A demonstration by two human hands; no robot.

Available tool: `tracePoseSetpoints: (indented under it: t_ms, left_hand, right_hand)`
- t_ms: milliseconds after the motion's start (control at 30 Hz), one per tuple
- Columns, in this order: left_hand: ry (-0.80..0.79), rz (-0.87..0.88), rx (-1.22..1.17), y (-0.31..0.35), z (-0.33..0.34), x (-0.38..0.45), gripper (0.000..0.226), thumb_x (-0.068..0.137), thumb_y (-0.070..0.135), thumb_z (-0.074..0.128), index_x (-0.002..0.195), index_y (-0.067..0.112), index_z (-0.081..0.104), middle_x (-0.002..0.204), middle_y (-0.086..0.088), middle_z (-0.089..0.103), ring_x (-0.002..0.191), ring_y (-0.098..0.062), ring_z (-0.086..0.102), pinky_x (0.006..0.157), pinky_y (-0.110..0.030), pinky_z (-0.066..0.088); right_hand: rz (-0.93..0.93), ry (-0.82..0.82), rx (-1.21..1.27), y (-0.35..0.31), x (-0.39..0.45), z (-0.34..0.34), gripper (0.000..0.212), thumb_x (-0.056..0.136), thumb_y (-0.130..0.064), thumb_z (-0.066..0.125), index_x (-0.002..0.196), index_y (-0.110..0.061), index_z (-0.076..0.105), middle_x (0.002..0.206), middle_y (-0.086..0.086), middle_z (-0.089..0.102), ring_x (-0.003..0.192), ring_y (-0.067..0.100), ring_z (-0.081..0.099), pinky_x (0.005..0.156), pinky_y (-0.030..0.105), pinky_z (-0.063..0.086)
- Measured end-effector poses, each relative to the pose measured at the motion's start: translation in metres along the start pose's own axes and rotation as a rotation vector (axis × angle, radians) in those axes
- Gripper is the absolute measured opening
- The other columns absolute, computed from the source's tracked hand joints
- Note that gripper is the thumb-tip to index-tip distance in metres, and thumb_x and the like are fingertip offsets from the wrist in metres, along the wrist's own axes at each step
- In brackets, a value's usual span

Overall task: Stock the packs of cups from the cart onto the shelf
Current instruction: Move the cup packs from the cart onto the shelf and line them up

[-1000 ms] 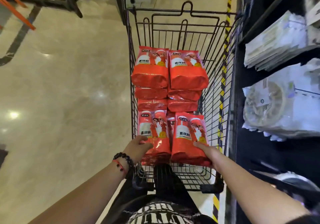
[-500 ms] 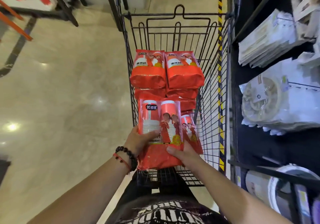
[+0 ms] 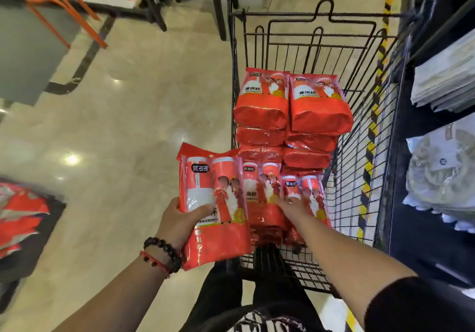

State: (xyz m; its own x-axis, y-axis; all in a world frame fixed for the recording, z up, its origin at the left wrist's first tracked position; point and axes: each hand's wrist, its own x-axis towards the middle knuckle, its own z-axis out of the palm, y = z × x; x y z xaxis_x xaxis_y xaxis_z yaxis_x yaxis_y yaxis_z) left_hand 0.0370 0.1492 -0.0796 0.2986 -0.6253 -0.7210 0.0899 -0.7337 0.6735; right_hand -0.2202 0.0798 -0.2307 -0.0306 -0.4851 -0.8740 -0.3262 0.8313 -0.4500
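Observation:
A black wire cart (image 3: 359, 151) holds stacked red packs of cups (image 3: 290, 115). My left hand (image 3: 180, 222) is shut on one red pack (image 3: 213, 203), held upright just outside the cart's left side. My right hand (image 3: 293, 207) reaches into the near end of the cart, fingers spread flat on two upright packs (image 3: 264, 198) standing there; whether it grips one is not clear. A dark shelf (image 3: 411, 177) stands right of the cart.
White bagged goods (image 3: 444, 172) and flat white packs (image 3: 447, 79) fill the right shelf. More red packs (image 3: 20, 218) lie on a low shelf at the far left. Orange and black rack legs (image 3: 84, 23) stand on the beige floor (image 3: 115, 126) beyond.
My left hand lifted one pack out of the cart and swung it left over the floor. My right hand let go of it and went back onto the packs still in the cart.

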Motion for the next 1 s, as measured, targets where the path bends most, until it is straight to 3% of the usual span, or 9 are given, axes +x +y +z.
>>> tracePoseSetpoints:
  t_ms: [133,233,267,367,467,600,733,833,1000]
  left_hand:
    - [0.031,-0.005,-0.006,-0.002,-0.008,-0.008,0.060,0.059,0.028,0.091,0.110,0.018,0.060,0.095,-0.007,0.076,0.076,-0.024,0.075,0.060,-0.034,0.058]
    - [0.055,-0.004,-0.050,-0.005,-0.011,-0.013,0.047,0.071,0.018,0.086,0.110,0.016,0.060,0.092,-0.006,0.076,0.074,-0.022,0.075,0.054,-0.029,0.057]
    - [0.055,-0.004,-0.060,-0.006,-0.012,-0.014,0.052,0.069,0.020,0.088,0.113,0.015,0.060,0.094,-0.007,0.076,0.076,-0.024,0.075,0.055,-0.030,0.057]
    - [0.057,-0.008,-0.066,-0.008,-0.012,-0.014,0.063,0.061,0.026,0.088,0.116,0.013,0.060,0.096,-0.009,0.076,0.078,-0.025,0.075,0.057,-0.032,0.058]
    - [0.065,-0.020,-0.070,-0.008,-0.007,-0.013,0.058,0.066,0.023,0.088,0.116,0.013,0.059,0.097,-0.009,0.075,0.077,-0.026,0.075,0.059,-0.034,0.058]
    - [0.034,-0.026,-0.051,-0.006,0.003,-0.011,0.061,0.065,0.025,0.088,0.117,0.013,0.059,0.099,-0.010,0.075,0.080,-0.028,0.075,0.064,-0.038,0.059]
    - [-0.008,-0.012,-0.005,-0.003,0.018,-0.013,0.050,0.073,0.019,0.084,0.116,0.012,0.059,0.099,-0.011,0.075,0.078,-0.027,0.075,0.058,-0.034,0.058]
    - [-0.055,0.007,0.046,-0.002,0.031,-0.014,0.045,0.074,0.018,0.083,0.112,0.012,0.060,0.096,-0.011,0.075,0.074,-0.027,0.074,0.056,-0.032,0.056]
    - [-0.188,0.039,0.148,0.001,0.053,-0.016,0.054,0.067,0.024,0.088,0.112,0.013,0.061,0.094,-0.013,0.075,0.076,-0.032,0.074,0.065,-0.043,0.059]
  right_hand:
    - [0.059,-0.109,0.147,0.015,0.039,0.015,0.107,0.063,-0.065,0.080,0.149,-0.015,0.040,0.141,0.009,0.056,0.126,0.031,0.056,0.111,0.048,0.042]
    - [0.098,-0.080,0.125,0.023,0.062,0.019,0.141,0.034,-0.076,0.085,0.151,-0.014,0.033,0.143,0.012,0.055,0.127,0.034,0.056,0.109,0.052,0.044]
    - [0.094,-0.069,0.123,0.022,0.062,0.017,0.140,0.030,-0.072,0.088,0.147,-0.013,0.039,0.137,0.013,0.059,0.121,0.035,0.060,0.105,0.052,0.047]
    - [0.093,-0.088,0.131,0.009,0.045,0.012,0.101,0.048,-0.047,0.095,0.133,-0.010,0.055,0.116,0.014,0.070,0.100,0.033,0.069,0.095,0.051,0.054]
    - [0.097,-0.103,0.142,0.002,0.031,0.009,0.104,0.038,-0.044,0.096,0.129,-0.012,0.057,0.114,0.013,0.070,0.097,0.033,0.070,0.091,0.050,0.056]
    - [0.081,-0.093,0.155,-0.002,0.004,0.002,0.074,0.065,-0.032,0.090,0.127,-0.015,0.053,0.111,0.014,0.069,0.095,0.035,0.069,0.089,0.048,0.057]
    - [0.025,0.050,0.127,0.016,-0.006,-0.018,0.101,0.041,-0.047,0.095,0.126,-0.018,0.048,0.115,0.008,0.067,0.101,0.030,0.068,0.092,0.050,0.056]
    - [-0.044,0.193,0.094,0.023,-0.033,-0.042,0.088,0.051,-0.044,0.093,0.120,-0.022,0.043,0.111,0.001,0.064,0.100,0.025,0.065,0.091,0.044,0.055]
    - [-0.181,0.379,0.146,0.046,-0.086,-0.079,0.077,0.063,-0.030,0.090,0.120,-0.029,0.039,0.100,-0.005,0.066,0.090,0.019,0.066,0.087,0.039,0.055]
